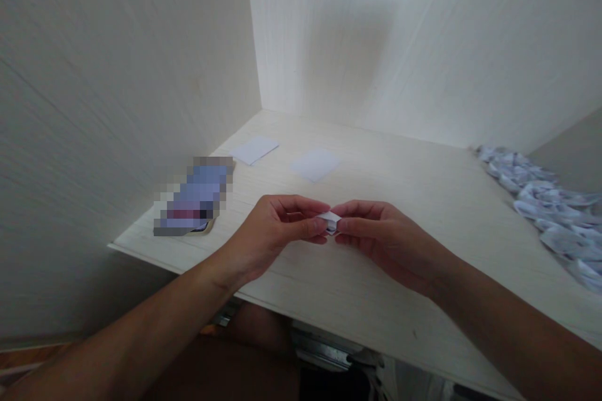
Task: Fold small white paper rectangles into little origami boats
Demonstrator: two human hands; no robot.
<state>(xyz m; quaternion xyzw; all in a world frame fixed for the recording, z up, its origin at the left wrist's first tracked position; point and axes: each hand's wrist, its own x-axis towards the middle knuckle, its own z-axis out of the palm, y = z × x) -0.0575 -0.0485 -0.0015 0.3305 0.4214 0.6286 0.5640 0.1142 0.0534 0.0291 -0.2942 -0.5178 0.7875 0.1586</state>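
Note:
Between my fingertips is a small folded piece of white paper [332, 219], held above the table near its front edge. My left hand [286, 219] pinches its left side with thumb and fingers. From the other side, my right hand [371, 225] grips the right end in the same way. The paper's near face shows a small hollow between its folds; the fingers cover much of the rest. Beyond my hands, a flat white paper sheet [316, 165] lies on the table, and a second white piece of paper [254, 150] rests farther left.
On the left of the white table [423, 182] lies a phone-like device [197, 197], its screen blurred out. A long heap of folded white papers [550, 207] runs along the right side. Pale walls [179, 44] close in the left and back.

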